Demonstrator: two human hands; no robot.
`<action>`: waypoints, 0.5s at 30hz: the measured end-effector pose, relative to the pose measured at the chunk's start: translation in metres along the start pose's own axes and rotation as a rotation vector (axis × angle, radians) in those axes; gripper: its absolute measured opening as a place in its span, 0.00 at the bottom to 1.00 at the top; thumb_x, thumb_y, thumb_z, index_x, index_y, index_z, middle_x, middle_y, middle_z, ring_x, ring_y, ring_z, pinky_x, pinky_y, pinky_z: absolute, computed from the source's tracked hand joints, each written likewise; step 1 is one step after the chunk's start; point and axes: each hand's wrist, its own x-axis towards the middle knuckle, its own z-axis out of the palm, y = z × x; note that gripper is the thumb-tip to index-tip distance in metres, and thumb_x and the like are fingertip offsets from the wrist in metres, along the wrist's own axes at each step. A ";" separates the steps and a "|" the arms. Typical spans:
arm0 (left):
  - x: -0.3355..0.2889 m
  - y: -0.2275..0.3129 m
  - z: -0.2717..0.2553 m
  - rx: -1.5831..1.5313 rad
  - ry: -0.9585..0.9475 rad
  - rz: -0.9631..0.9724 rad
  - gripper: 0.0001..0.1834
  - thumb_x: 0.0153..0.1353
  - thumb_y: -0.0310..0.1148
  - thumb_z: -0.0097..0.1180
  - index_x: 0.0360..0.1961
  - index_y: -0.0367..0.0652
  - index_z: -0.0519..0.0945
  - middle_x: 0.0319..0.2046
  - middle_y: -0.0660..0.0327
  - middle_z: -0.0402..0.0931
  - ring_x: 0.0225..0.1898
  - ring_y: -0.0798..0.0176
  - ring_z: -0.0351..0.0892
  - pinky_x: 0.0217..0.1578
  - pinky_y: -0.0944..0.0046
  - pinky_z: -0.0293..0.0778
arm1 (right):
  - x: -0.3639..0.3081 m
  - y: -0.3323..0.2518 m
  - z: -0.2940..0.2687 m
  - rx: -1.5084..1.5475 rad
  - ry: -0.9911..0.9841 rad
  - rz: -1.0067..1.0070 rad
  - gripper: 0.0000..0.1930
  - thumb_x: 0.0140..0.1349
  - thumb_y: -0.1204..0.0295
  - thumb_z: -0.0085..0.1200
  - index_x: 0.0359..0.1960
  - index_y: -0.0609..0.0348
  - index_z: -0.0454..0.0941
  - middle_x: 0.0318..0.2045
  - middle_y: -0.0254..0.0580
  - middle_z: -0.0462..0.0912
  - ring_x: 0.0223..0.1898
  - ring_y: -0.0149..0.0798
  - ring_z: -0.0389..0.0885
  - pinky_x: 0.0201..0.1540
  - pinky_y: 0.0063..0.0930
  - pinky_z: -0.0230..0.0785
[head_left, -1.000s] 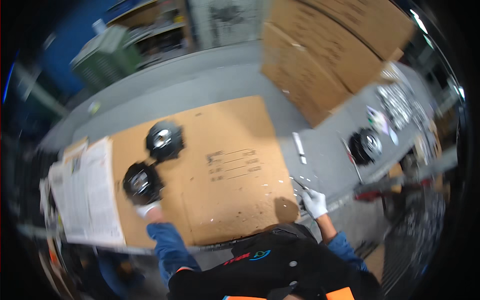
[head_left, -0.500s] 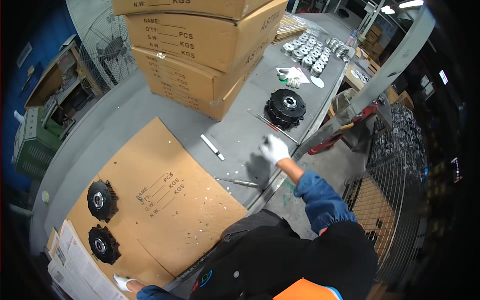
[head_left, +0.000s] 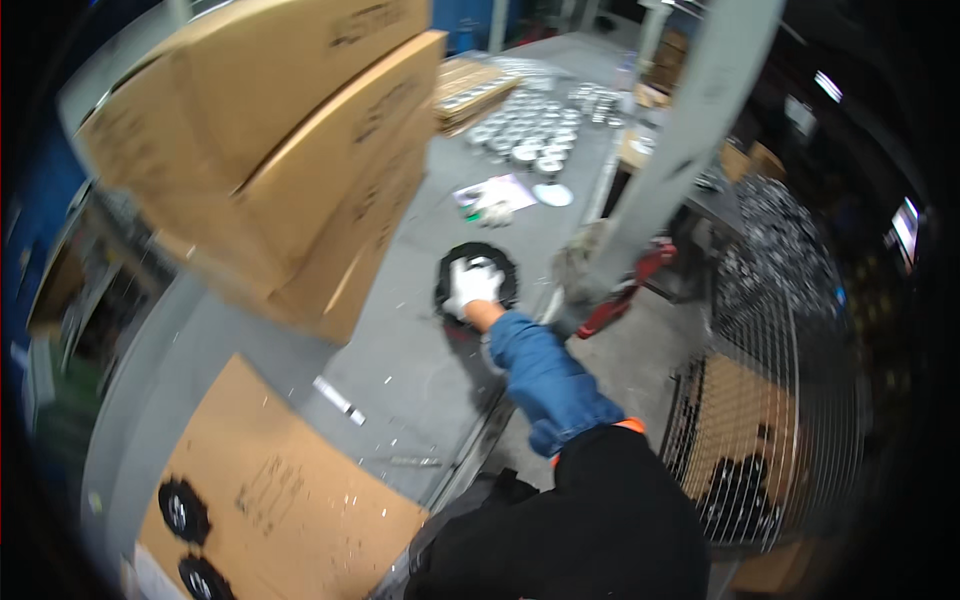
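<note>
My right hand (head_left: 472, 287), in a white glove, is on top of a black round toothed part (head_left: 505, 293) in the middle of the table. Its blurred fingers curl over the centre and grip the part, hiding most of the hub. My left hand is out of view. Two similar black parts, one (head_left: 184, 510) and another (head_left: 203, 578), lie at the lower left on a flattened cardboard sheet (head_left: 290, 490). A white marker (head_left: 339, 400) with a dark band lies beyond the sheet. Near the table edge is a thin metal tool (head_left: 414, 462).
Stacked cardboard boxes (head_left: 270, 170) stand at the left. Farther back lie a spare glove (head_left: 492, 213), a white disc (head_left: 552, 194) and rows of silver rings (head_left: 525, 130). A grey post (head_left: 690, 130) rises right of the table, with a wire cage (head_left: 740, 400) beyond.
My right hand has moved forward from above the bare table onto the black part. My left hand has gone out of view. The whole view has shifted toward the right.
</note>
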 end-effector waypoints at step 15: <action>0.130 0.308 0.123 -0.847 -0.468 -1.052 0.24 0.63 0.39 0.49 0.60 0.49 0.69 0.47 0.55 0.70 0.45 0.51 0.74 0.43 0.49 0.75 | -0.187 -0.032 -0.044 0.559 0.077 -0.563 0.52 0.33 0.59 0.66 0.63 0.70 0.57 0.51 0.66 0.70 0.56 0.60 0.65 0.54 0.55 0.57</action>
